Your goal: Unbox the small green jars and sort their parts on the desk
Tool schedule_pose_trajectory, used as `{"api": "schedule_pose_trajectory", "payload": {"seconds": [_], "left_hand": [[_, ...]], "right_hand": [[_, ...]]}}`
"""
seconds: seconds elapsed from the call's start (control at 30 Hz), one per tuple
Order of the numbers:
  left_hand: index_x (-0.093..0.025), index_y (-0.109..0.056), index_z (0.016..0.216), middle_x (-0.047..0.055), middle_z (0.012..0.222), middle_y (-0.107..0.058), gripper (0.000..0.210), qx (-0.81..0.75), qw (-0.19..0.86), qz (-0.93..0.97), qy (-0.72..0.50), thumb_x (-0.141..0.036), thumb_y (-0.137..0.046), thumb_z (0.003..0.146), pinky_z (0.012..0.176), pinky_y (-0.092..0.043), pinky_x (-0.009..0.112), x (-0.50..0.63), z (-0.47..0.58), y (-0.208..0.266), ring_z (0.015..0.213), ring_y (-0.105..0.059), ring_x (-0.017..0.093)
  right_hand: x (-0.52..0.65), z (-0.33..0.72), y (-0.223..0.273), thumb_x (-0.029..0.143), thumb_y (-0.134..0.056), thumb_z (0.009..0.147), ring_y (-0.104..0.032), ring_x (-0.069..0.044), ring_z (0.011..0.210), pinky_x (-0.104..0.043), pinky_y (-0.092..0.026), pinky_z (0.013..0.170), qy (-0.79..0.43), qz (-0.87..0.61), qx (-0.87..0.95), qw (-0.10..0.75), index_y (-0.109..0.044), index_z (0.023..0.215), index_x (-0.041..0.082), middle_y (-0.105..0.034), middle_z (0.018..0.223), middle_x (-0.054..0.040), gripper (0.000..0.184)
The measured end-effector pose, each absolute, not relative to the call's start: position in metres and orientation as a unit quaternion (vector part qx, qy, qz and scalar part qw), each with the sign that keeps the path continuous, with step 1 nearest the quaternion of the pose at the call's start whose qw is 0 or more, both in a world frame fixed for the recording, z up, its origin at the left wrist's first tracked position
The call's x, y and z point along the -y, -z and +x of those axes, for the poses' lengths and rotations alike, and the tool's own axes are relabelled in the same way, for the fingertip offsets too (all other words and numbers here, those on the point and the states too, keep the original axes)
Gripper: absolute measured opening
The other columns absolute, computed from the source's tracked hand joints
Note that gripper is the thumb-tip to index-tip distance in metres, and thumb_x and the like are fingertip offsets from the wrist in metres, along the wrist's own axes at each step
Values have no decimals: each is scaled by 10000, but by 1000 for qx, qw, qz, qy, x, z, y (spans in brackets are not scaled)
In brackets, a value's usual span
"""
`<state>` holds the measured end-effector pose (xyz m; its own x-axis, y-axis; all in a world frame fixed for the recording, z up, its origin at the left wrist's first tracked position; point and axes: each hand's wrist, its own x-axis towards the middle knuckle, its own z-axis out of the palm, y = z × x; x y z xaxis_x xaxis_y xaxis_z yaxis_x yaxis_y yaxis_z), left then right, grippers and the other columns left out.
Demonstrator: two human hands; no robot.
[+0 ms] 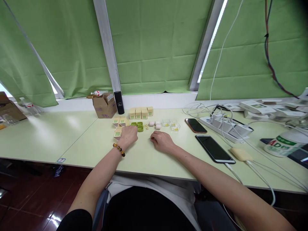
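Observation:
My left hand (130,134), a beaded bracelet at its wrist, is closed with the fingertips hidden under the knuckles. It is beside a small cream box with a green label (117,134) and in front of some small green trays (140,129); what it holds, if anything, I cannot make out. Lying loosely curled on the table, my right hand (161,141) shows nothing between its fingers. Just beyond it are small pale pink cylinders (158,126) and clear round dishes with yellow bits (175,127). Tiny yellowish pieces (146,127) lie beside the trays.
More cream boxes (141,113) line the back, near a black cylinder (119,102) and an open cardboard box (104,105). Two phones (215,148), a power strip (223,128), cables and a white tub (287,143) occupy the right side. Green blinds (158,45) hang behind.

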<state>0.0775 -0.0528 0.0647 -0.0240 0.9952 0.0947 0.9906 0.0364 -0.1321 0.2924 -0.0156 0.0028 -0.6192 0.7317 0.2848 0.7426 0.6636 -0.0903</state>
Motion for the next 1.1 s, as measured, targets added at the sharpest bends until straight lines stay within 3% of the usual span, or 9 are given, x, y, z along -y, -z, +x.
{"api": "schedule_pose_trajectory", "payload": {"seconds": [0.2,0.5,0.67,0.77,0.87,1.1], "left_hand": [[-195,-691,1081,141,960,-767,245,700,98,-705,60,-116,-552,895,777,-452,381,53,76,-71,926,-734,327],[-178,-661,1136,130,1042,-751,249,636,168,-742,131,-199,-440,1023,851,-437,382,35,83,-116,990,-674,288],[-128,-617,1284,193,1137,-720,329,606,183,-765,122,-209,-517,982,997,-413,436,-21,94,-120,1245,-526,356],[-127,-562,1354,215,1318,-648,414,588,170,-784,105,-231,-568,953,1088,-367,462,-59,100,-109,1356,-411,362],[-128,-495,1424,226,1439,-557,510,602,140,-782,83,-248,-573,934,1138,-333,495,-90,106,-97,1399,-367,364],[-104,-482,1426,255,1444,-526,584,642,95,-758,60,-231,-598,868,1142,-343,540,-133,112,-79,1422,-369,402]], "right_hand": [[17,293,-5,196,-519,1023,-685,-199,948,-283,-388,727,18,-411,899,146,-733,1033,204,-747,1104,-78,214],[19,292,-8,204,-516,1024,-698,-202,964,-295,-411,726,22,-410,900,143,-738,1045,202,-748,1109,-78,223],[18,292,-7,211,-527,1021,-699,-206,973,-293,-418,730,20,-409,901,144,-739,1051,206,-749,1119,-79,214],[18,292,-8,227,-523,1029,-699,-209,977,-288,-419,734,16,-411,900,143,-742,1054,204,-748,1125,-87,222],[19,292,-10,238,-517,1035,-699,-212,986,-288,-429,752,14,-413,900,136,-740,1059,203,-746,1127,-94,227],[21,293,-11,229,-516,1035,-696,-216,1009,-283,-428,749,8,-411,902,133,-734,1058,203,-740,1129,-96,220]]}}
